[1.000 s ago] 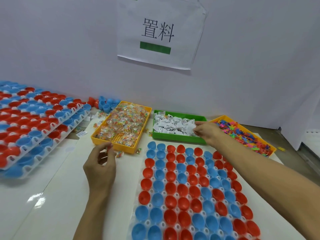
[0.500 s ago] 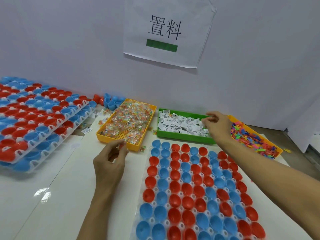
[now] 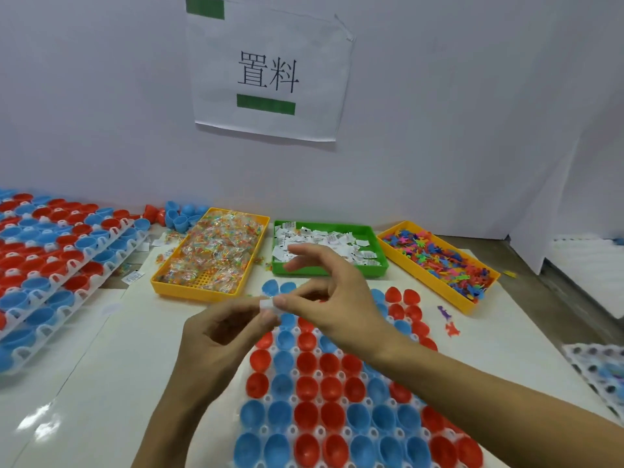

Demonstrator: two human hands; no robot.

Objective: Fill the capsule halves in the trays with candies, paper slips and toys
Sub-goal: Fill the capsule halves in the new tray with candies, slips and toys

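A white tray (image 3: 317, 434) of red and blue capsule halves lies in front of me. Above its far end my left hand (image 3: 216, 336) and my right hand (image 3: 334, 298) meet, both pinching a small white paper slip (image 3: 268, 305) between fingertips. Behind stand a yellow bin of wrapped candies (image 3: 212, 255), a green bin of paper slips (image 3: 327, 248) and a yellow bin of colourful toys (image 3: 439, 261). Whether the left hand also holds a candy is hidden.
Stacked trays of capsule halves (image 3: 50, 258) fill the left side. Loose blue and red halves (image 3: 179, 214) sit by the wall. Two stray toys (image 3: 447, 320) lie right of the tray. Another tray's corner (image 3: 601, 369) shows at the right edge.
My right hand left the green bin and came back toward me with a slip. My left hand moved right from the candy bin to meet it over the tray.
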